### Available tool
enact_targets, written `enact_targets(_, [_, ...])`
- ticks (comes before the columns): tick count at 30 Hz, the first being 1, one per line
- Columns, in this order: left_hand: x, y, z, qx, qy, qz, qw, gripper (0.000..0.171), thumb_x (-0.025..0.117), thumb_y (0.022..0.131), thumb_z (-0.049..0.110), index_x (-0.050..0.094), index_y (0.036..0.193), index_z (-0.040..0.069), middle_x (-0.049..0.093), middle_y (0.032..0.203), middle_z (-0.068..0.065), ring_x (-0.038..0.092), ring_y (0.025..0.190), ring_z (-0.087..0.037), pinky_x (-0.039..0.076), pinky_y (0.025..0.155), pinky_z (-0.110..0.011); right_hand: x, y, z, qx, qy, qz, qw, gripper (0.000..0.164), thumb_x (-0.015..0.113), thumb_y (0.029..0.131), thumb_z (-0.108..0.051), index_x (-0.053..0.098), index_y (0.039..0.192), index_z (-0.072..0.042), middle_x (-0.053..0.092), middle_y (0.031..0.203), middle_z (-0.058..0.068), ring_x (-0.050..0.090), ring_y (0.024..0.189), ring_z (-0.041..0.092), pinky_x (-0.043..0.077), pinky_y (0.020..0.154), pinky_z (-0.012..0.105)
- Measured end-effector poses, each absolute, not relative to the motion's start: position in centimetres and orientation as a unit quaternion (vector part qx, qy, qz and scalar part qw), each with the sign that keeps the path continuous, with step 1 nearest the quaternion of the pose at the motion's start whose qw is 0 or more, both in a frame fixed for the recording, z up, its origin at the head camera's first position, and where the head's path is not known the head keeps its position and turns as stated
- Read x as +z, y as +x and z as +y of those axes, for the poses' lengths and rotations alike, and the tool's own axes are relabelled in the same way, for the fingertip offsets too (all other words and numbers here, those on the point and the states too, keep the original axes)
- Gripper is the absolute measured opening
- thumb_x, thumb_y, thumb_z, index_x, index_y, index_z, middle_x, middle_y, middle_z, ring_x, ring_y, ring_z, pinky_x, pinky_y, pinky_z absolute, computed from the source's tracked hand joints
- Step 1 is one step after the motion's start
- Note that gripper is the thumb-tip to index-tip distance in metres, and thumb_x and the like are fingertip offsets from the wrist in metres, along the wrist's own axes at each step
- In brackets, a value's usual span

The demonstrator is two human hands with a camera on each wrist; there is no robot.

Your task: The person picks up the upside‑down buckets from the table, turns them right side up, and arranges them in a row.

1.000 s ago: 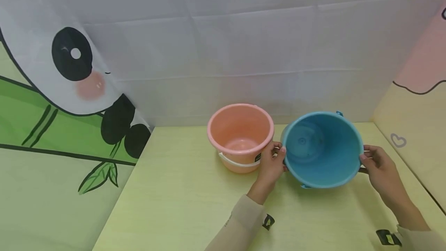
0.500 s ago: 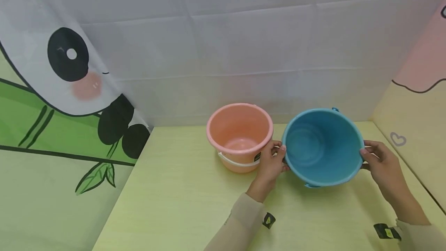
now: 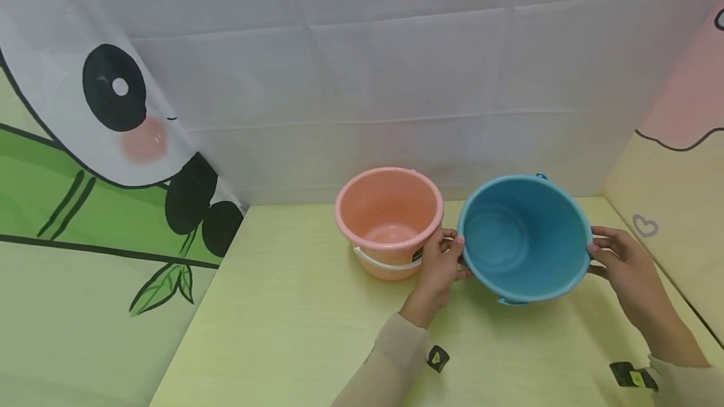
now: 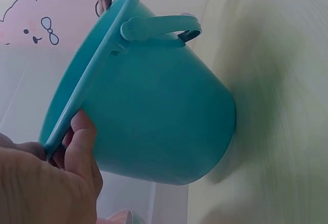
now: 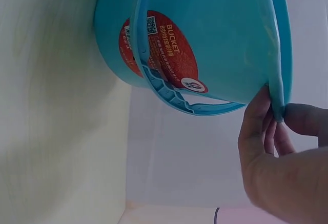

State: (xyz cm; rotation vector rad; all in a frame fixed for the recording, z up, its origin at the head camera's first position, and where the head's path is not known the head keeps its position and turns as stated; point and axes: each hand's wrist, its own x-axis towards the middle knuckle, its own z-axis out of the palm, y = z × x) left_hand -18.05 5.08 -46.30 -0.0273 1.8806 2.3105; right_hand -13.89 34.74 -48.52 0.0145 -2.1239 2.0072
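Note:
A blue bucket hangs tilted close over the table between the two hands, its mouth facing the head camera. My left hand pinches its left rim between thumb and fingers. On the opposite side my right hand grips the rim, thumb inside and fingers beneath. A blue handle lies against the bucket's side in the left wrist view. The right wrist view shows a red label on the wall behind the handle. Just left of my left hand, a pink bucket stands upright.
The pink bucket's white handle hangs down its front. Everything is on a pale yellow-green table. A white cloth backdrop rises behind it, and printed cartoon panels stand at both sides.
The blue bucket has tipped and turned slightly, so its floor shows nearer the middle of its mouth. My right hand rose a little with it; the pink bucket stays put.

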Motion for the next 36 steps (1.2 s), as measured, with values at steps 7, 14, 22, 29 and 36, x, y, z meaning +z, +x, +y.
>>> enact_targets(7, [-45.3, -17.5, 4.7, 0.788, -0.008, 0.607, 0.101, 0.007, 0.056, 0.111, 0.012, 0.059, 0.109, 0.006, 0.061, 0.094, -0.007, 0.06, 0.073, -0.016, 0.06, 0.062, -0.029, -46.8, -13.1, 34.6, 0.669, -0.009, -0.737, 0.095, 0.026, 0.058, 0.109, -0.007, 0.058, 0.125, -0.027, 0.063, 0.106, -0.011, 0.068, 0.089, -0.001, 0.06, 0.072, 0.017])
enact_targets(14, [-45.1, -17.5, 4.5, 0.802, -0.008, 0.587, 0.112, 0.006, 0.057, 0.111, 0.013, 0.059, 0.109, 0.007, 0.061, 0.095, -0.006, 0.061, 0.074, -0.015, 0.062, 0.062, -0.028, -46.3, -12.7, 34.4, 0.678, -0.003, -0.729, 0.097, 0.029, 0.059, 0.107, -0.004, 0.059, 0.125, -0.026, 0.063, 0.105, -0.009, 0.069, 0.087, 0.001, 0.061, 0.07, 0.018])
enact_targets(22, [-44.9, -17.4, 4.5, 0.823, -0.005, 0.554, 0.127, 0.007, 0.057, 0.111, 0.013, 0.058, 0.109, 0.006, 0.064, 0.097, -0.006, 0.062, 0.076, -0.016, 0.062, 0.063, -0.028, -45.4, -12.9, 34.0, 0.666, -0.032, -0.737, 0.108, 0.024, 0.058, 0.109, -0.007, 0.06, 0.121, -0.027, 0.061, 0.104, -0.008, 0.069, 0.086, -0.001, 0.06, 0.069, 0.017])
enact_targets(29, [-45.0, -17.1, 4.7, 0.831, -0.017, 0.541, 0.125, 0.012, 0.057, 0.11, 0.011, 0.06, 0.113, 0.0, 0.06, 0.095, -0.005, 0.063, 0.081, -0.017, 0.063, 0.067, -0.031, -45.1, -12.9, 34.1, 0.683, -0.037, -0.722, 0.101, 0.024, 0.059, 0.109, -0.009, 0.062, 0.122, -0.028, 0.06, 0.107, -0.01, 0.07, 0.089, -0.003, 0.059, 0.072, 0.015])
enact_targets(36, [-44.9, -17.2, 4.9, 0.839, -0.021, 0.529, 0.124, 0.012, 0.058, 0.108, 0.004, 0.06, 0.117, -0.005, 0.06, 0.098, -0.007, 0.065, 0.085, -0.019, 0.066, 0.079, -0.04, -44.9, -13.0, 34.2, 0.71, -0.034, -0.697, 0.09, 0.025, 0.063, 0.107, -0.008, 0.063, 0.125, -0.025, 0.057, 0.112, -0.006, 0.068, 0.091, -0.001, 0.06, 0.074, 0.016])
